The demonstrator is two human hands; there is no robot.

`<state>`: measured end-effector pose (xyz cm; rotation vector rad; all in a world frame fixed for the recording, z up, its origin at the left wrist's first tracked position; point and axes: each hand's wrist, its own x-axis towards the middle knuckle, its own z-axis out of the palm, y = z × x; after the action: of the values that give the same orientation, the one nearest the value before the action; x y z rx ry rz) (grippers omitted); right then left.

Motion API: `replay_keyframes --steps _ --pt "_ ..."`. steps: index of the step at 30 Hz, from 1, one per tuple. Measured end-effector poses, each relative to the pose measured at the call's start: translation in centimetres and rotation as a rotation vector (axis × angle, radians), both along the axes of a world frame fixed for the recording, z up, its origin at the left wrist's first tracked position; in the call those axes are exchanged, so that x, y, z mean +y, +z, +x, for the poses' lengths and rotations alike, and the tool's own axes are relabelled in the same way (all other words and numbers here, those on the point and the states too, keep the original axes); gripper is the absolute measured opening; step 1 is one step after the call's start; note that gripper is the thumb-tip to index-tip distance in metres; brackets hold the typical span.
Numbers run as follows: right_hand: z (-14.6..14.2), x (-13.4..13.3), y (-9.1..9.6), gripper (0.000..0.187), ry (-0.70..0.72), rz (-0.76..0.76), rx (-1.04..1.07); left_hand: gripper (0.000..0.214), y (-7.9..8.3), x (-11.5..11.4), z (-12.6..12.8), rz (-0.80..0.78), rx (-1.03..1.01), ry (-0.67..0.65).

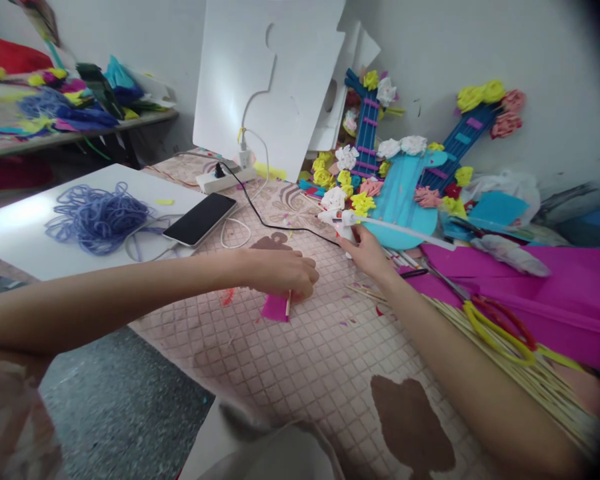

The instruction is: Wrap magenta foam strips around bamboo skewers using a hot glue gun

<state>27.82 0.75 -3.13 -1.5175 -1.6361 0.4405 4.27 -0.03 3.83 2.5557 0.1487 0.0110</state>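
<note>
My left hand (285, 270) is closed over a thin wooden stick (288, 308), its lower end showing below the fingers. The stick lies along the edge of a small magenta paper piece (275, 308) on the table. Farther right, my right hand (370, 253) is wrapped round a white hot glue gun (347, 230) with a glue stick (405, 231) jutting from its rear. A black cord (295, 229) runs from the gun's side toward a power strip. My left fingertips are partly hidden from view.
A phone (201, 220) and tangled purple yarn (100, 217) lie on a white board (25, 227) at left. The power strip (225, 179) sits behind. Paper-flower guitar shapes (405, 200) lean at the back. Scissors (500, 330), magenta paper (570, 280) and bamboo sticks (520, 373) lie right.
</note>
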Motion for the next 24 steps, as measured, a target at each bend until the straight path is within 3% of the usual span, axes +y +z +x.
replay_keyframes --steps 3,11,15,20,24 --pt "-0.1 -0.1 0.2 0.03 0.008 -0.005 0.002 0.031 0.0 0.0 0.4 -0.001 -0.047 -0.041" --pt "-0.1 0.0 0.0 0.03 0.013 0.004 0.021 0.031 0.7 -0.5 0.3 0.13 0.102 -0.081" --pt "0.0 0.2 -0.4 0.03 -0.004 0.027 0.013 0.03 0.8 -0.8 -0.3 0.086 -0.002 -0.035" --pt "-0.3 0.3 -0.5 0.031 -0.025 0.056 -0.006 0.027 0.5 -0.7 -0.9 0.14 -0.065 -0.065" --pt "-0.8 0.2 -0.3 0.03 -0.016 0.07 -0.045 0.019 0.9 -0.3 -1.2 0.062 -0.092 0.01"
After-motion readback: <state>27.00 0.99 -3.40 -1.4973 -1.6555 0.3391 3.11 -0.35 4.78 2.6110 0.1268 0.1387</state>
